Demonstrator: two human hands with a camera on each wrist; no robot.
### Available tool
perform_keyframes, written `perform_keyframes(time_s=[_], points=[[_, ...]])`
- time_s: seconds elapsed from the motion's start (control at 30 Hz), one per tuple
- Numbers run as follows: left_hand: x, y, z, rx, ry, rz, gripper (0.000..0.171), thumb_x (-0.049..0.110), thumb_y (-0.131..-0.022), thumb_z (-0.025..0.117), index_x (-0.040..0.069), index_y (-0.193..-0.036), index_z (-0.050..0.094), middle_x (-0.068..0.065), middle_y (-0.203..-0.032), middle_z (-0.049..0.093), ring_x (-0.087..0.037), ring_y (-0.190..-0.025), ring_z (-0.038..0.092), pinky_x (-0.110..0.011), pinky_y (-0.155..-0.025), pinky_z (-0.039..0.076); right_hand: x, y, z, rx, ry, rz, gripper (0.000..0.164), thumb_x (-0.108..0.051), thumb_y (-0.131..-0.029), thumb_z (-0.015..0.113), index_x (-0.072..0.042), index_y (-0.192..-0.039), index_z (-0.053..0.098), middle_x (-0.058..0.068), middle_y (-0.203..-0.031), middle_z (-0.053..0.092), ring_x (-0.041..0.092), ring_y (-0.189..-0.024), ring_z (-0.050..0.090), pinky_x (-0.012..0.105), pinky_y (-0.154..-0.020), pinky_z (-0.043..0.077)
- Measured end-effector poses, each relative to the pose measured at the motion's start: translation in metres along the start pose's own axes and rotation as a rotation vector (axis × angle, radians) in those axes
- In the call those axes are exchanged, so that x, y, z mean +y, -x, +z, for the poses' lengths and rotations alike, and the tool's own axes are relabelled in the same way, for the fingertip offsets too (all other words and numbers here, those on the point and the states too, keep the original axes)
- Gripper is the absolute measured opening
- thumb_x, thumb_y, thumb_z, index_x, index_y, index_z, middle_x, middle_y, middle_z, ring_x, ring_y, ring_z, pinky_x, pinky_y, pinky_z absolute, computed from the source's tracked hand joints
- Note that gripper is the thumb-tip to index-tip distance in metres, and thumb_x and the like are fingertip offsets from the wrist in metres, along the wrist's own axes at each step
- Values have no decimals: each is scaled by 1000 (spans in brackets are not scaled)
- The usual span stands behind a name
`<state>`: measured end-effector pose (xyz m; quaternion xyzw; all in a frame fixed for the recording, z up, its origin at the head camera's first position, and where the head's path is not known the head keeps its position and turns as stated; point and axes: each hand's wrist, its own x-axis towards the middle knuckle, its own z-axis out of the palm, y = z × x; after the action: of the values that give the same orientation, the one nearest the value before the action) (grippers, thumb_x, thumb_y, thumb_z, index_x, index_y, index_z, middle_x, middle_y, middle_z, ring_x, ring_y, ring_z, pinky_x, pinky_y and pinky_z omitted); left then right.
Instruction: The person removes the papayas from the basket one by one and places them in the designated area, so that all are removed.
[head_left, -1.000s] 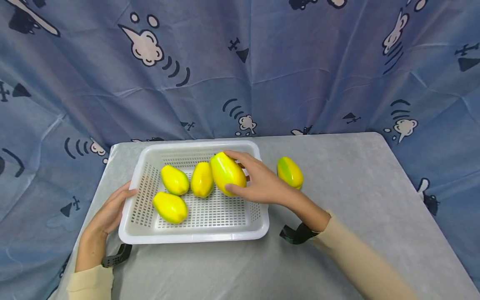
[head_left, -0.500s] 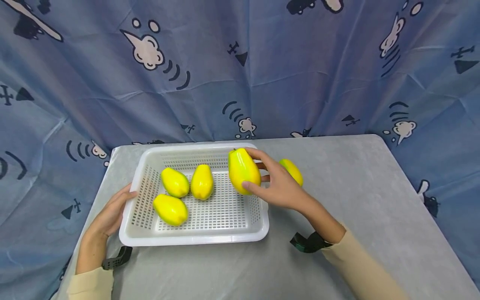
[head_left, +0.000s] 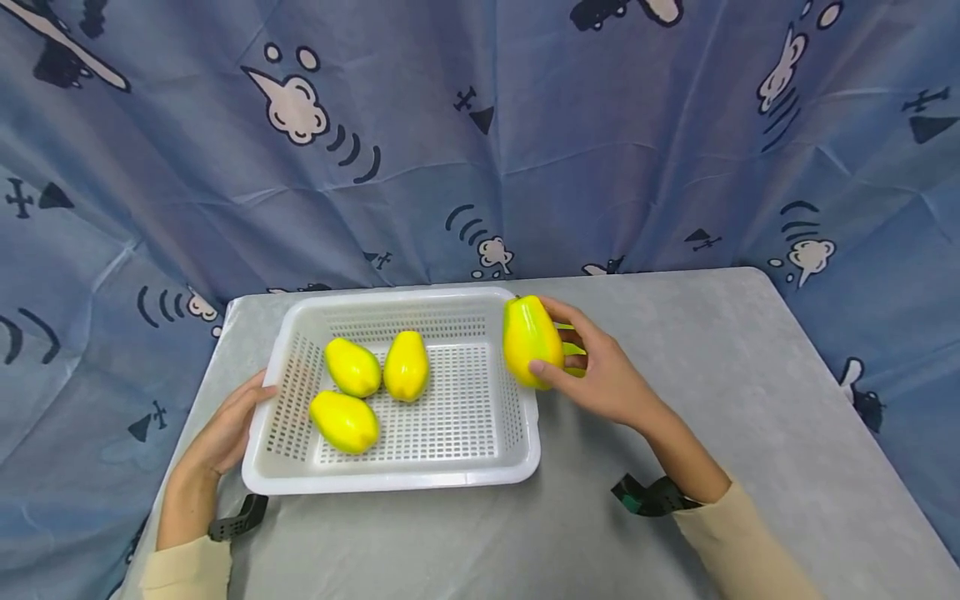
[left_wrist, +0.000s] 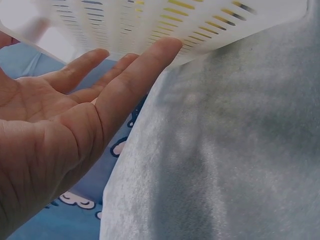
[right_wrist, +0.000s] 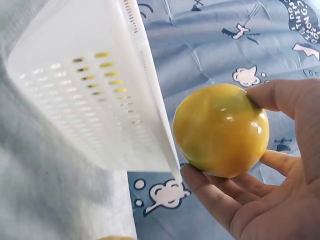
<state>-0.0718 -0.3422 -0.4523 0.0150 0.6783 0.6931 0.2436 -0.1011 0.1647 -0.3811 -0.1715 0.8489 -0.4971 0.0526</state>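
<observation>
In the head view my right hand (head_left: 600,375) holds a glossy yellow papaya (head_left: 531,340) with a greenish stem end, raised at the right rim of the white plastic basket (head_left: 390,481). Thumb and fingers wrap its side in the right wrist view, where the papaya (right_wrist: 220,130) appears beside the outer basket wall (right_wrist: 60,110). My left hand (head_left: 225,433) grips the basket's left rim, thumb over the edge; in the left wrist view its fingers (left_wrist: 135,75) lie against the outside wall. Three yellow papayas, one of them the lower left papaya (head_left: 344,422), lie inside the basket.
Behind my right fingers another yellow-green papaya (head_left: 573,367) on the table is mostly hidden. A grey cloth covers the table (head_left: 750,400). The blue patterned curtain (head_left: 600,167) hangs along the far edge and sides.
My right hand has carried the papaya rightwards, from above the basket's inside to its right rim. The left hand keeps its grip, and the other papayas stay put.
</observation>
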Motion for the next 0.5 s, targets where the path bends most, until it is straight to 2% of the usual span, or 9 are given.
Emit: perform_keyframes(time_s=[0.13,0.33,0.5], points=[[1,0,0,0,-2,-1,70,31,-116,33,12,-170,-6,19,-136,57,-8,-117,69,-42,-91,62,9,4,-5,35,6,23,80,-22,-98,77,-24,-165,33,10,-162,45,35,-134,60,41,-102,60],[2,1,-1,-3,0,11,70,30,-116,32,11,-170,-7,19,-135,58,-7,-117,69,-41,-90,62,22,7,-14,72,2,44,79,-25,-100,75,-27,-165,32,11,-164,43,36,-137,59,12,-96,52],[3,2,-4,-24,26,26,68,27,-116,31,11,-170,-7,18,-135,61,-8,-117,70,-40,-90,62,33,10,-21,93,2,62,78,-26,-101,73,-31,-166,31,13,-163,44,38,-139,57,8,-92,49]])
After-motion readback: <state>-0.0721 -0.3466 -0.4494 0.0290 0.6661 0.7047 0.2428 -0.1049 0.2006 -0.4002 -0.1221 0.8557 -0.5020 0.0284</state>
